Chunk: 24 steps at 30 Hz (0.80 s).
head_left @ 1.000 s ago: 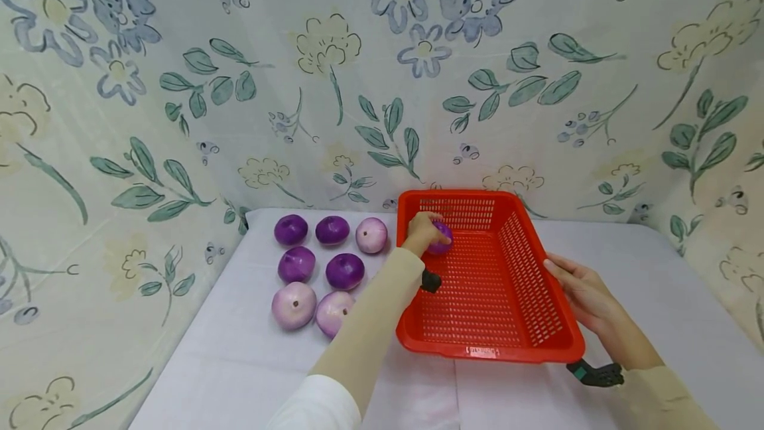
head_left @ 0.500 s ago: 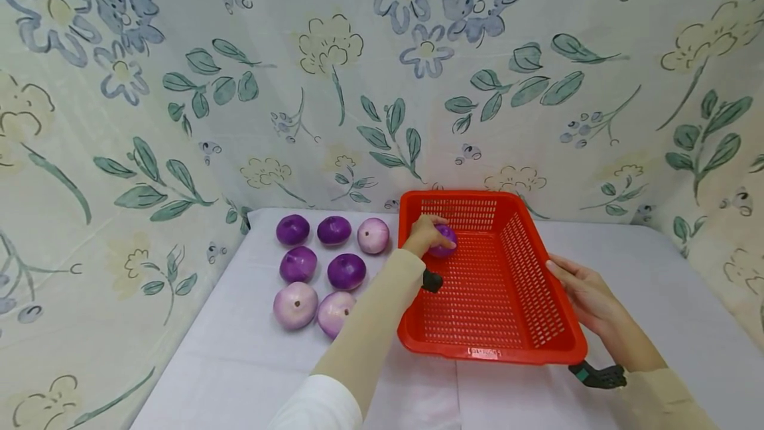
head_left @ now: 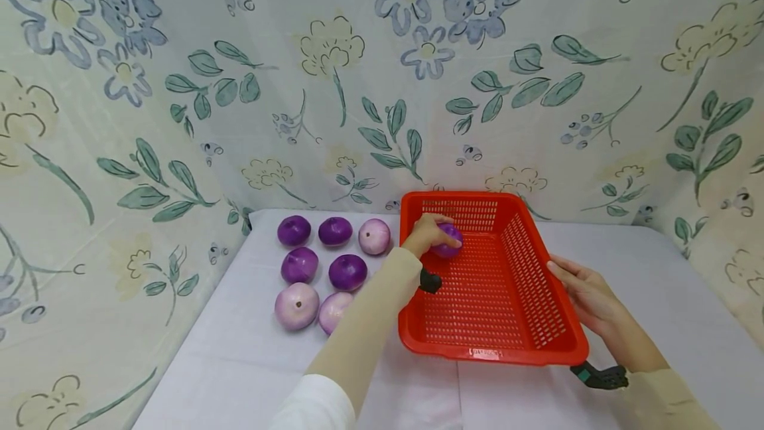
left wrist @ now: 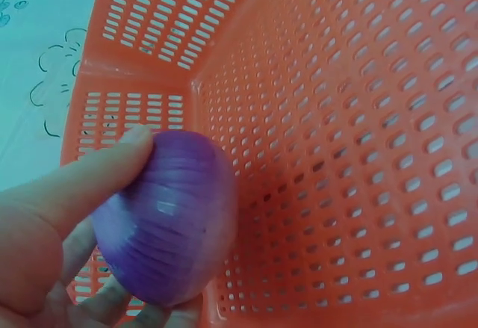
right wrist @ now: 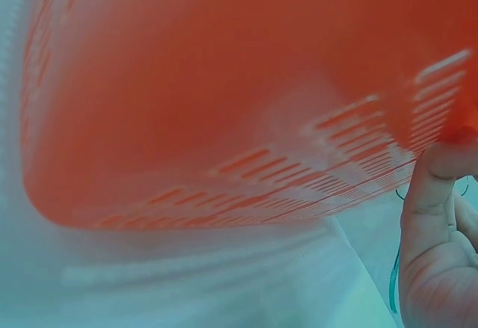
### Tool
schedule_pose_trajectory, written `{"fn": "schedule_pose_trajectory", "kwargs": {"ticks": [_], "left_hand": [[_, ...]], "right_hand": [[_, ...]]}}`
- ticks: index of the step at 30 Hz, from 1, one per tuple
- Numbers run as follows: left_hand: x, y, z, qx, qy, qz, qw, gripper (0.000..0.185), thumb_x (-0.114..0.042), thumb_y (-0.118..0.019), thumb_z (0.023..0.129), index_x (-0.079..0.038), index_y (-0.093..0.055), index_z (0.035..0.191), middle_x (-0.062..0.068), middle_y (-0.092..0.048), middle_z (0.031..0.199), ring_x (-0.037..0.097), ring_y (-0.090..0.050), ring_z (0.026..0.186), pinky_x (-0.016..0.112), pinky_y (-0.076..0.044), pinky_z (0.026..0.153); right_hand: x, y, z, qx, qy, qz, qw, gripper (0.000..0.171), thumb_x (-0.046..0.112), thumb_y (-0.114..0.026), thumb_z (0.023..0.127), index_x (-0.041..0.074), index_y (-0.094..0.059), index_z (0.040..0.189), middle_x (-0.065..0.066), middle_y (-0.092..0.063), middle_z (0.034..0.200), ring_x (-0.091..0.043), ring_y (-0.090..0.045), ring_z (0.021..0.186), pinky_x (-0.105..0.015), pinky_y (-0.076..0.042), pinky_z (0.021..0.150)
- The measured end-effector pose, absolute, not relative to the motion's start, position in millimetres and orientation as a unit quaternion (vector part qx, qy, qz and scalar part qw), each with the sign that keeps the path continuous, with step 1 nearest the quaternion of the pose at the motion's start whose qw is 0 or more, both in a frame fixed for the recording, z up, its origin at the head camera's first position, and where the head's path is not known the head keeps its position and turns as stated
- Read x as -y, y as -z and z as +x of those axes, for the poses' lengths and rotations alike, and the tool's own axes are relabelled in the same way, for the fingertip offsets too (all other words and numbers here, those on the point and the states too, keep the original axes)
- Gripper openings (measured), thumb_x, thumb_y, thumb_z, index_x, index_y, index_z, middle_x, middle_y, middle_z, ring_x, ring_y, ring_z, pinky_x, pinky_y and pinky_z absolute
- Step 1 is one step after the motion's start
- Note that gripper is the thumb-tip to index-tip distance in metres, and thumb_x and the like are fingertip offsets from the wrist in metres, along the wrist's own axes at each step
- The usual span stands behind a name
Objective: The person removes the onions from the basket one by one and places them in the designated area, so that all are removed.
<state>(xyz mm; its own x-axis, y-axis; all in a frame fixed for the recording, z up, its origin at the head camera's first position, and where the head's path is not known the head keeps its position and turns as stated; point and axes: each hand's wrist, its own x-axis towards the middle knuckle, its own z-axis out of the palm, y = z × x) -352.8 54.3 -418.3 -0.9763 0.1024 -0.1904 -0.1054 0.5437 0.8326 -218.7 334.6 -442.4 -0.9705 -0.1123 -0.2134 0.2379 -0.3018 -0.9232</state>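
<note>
Gripping purple onion (left wrist: 168, 220), left hand (head_left: 425, 234), inside red basket (head_left: 531, 271)

basket (right wrist: 224, 96): blurred in right wrist view | nearest pale onion (head_left: 331, 310): partly behind left sleeve (head_left: 364, 324)

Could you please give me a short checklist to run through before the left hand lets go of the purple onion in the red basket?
1. Left hand has a firm grip on the purple onion, thumb and fingers round it: ok.
2. Onion is inside the red basket, at its far left corner: ok.
3. Onion is resting on the basket floor: cannot tell.
4. Right hand steadies the basket's right wall: ok.
5. Basket floor below the onion has nothing on it: ok.
6. Seven onions on the table lie apart from the basket: ok.
</note>
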Motion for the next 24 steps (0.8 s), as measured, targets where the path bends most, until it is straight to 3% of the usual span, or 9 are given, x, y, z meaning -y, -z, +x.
{"fn": "schedule_pose_trajectory", "kwargs": {"ticks": [24], "left_hand": [[-38.2, 378.9, -331.0, -0.808, -0.547, 0.136, 0.172, 0.054, -0.018, -0.088, 0.077, -0.017, -0.069, 0.128, 0.008, -0.06, 0.134, 0.031, -0.055, 0.121, 0.047, -0.052, 0.096]], "right_hand": [[-333.2, 439.5, -218.9, -0.564, 0.816, 0.059, 0.112, 0.021, 0.017, -0.057, 0.103, 0.031, -0.072, 0.106, 0.005, -0.072, 0.105, -0.013, -0.069, 0.09, -0.032, -0.059, 0.078]]}}
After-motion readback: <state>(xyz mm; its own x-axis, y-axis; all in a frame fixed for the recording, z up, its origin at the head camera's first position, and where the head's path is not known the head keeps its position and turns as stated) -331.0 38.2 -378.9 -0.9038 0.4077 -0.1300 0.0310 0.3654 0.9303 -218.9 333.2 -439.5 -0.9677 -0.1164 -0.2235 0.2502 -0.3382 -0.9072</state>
